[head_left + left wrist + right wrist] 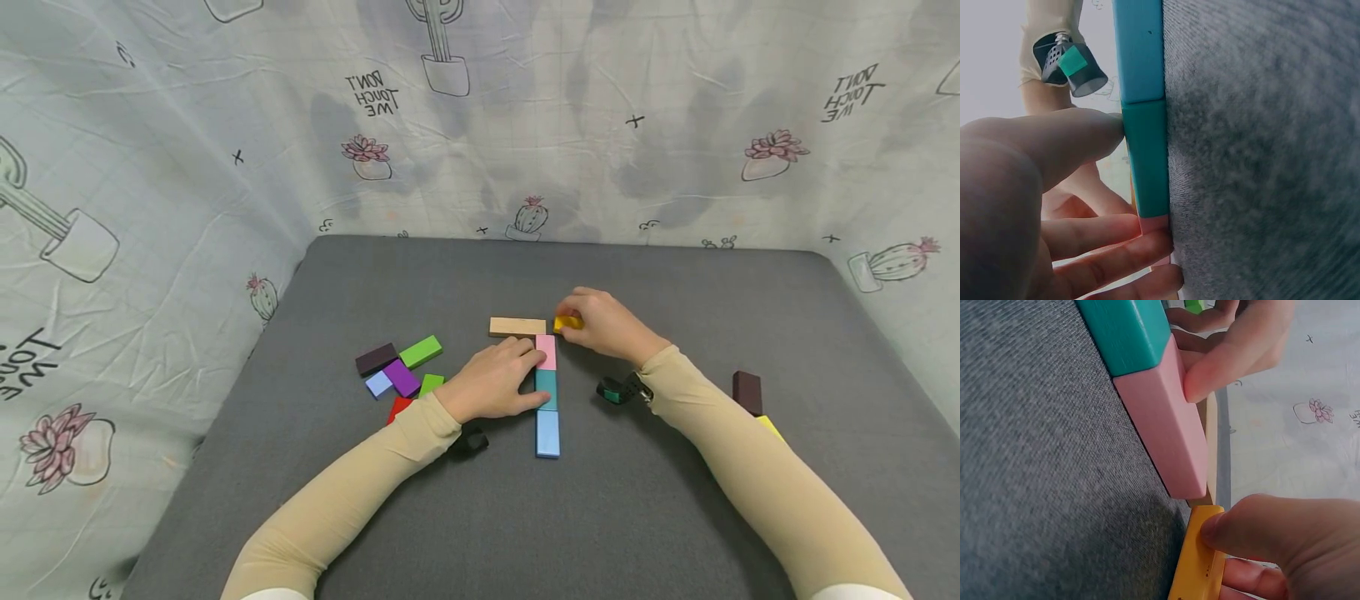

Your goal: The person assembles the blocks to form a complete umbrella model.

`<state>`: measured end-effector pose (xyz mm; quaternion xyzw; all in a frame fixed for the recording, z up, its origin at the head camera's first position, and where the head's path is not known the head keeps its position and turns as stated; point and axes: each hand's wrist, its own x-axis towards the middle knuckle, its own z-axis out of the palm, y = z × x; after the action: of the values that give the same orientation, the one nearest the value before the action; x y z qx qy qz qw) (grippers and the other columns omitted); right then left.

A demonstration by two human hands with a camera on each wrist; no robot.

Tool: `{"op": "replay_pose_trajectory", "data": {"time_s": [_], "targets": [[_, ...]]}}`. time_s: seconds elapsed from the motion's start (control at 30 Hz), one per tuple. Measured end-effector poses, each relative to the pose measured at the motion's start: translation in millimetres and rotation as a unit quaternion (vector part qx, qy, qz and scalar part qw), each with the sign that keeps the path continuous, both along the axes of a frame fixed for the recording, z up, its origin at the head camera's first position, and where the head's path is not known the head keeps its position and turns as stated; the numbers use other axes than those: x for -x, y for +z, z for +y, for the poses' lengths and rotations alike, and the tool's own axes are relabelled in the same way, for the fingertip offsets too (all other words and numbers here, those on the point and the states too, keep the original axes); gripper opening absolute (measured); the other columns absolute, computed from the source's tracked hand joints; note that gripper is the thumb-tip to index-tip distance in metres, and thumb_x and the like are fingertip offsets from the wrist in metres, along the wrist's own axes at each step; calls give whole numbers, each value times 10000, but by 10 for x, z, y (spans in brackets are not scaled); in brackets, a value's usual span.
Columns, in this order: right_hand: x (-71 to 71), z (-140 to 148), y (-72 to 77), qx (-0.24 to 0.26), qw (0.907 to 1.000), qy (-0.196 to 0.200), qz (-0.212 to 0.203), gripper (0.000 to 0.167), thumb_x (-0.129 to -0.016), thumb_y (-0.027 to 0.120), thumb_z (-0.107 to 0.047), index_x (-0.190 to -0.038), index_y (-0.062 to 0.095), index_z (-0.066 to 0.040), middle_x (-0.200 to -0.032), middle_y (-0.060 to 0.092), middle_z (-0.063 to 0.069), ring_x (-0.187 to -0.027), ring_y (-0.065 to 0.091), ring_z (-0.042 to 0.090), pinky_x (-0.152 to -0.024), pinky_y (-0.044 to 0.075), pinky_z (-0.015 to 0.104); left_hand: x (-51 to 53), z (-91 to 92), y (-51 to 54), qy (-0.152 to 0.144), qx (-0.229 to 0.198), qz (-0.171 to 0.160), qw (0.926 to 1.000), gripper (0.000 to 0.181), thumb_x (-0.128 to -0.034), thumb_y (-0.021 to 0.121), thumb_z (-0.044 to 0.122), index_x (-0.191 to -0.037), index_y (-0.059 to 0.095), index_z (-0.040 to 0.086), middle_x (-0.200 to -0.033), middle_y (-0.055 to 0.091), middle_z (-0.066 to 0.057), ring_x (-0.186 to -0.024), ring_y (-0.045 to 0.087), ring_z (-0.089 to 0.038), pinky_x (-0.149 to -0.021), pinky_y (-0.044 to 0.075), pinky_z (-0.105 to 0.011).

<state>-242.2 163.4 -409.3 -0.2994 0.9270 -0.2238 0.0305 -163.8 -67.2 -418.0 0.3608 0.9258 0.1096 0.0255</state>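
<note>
The orange block (pixel 567 322) is just beside the right end of the tan block (pixel 517 327), pinched between thumb and fingers of the right hand (pixel 603 323); whether the blocks touch is hard to tell. The left hand (pixel 497 379), fingers extended and grasping nothing, touches the pink block (pixel 547 352) and teal block (pixel 546 388), in line with a light-blue block (pixel 547 435). Farther out on the bench (pixel 480 533), a purple block (pixel 402 377) lies left, a dark brown block (pixel 747 392) right.

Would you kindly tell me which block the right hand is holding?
The orange-yellow block, just right of the tan block; the brighter yellow one lies by the right sleeve, unheld.
</note>
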Motion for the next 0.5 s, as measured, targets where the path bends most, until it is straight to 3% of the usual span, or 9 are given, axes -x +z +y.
{"op": "replay_pose_trajectory", "data": {"time_s": [0.23,0.5], "targets": [[-11,-49,-18,-47,10000,4,-15,259,-923,780,-110,-1161,753,-14,-1096,689,126,-930,643,260,-854,581,433,8,4,-16,-13,-4,-3,10000,574,-971,686,513,-1367,647,101,-1320,631,-54,-1127,598,-211,-917,561,-358],[-16,3,-36,-133,9999,82,12,313,-902,785,-94,-1204,735,-30,-1142,681,135,-1006,613,290,-913,557,468,3,-3,-16,0,9,-33,10000,575,-971,688,512,-1370,647,100,-1319,632,-57,-1123,598,-215,-924,557,-356]]}}
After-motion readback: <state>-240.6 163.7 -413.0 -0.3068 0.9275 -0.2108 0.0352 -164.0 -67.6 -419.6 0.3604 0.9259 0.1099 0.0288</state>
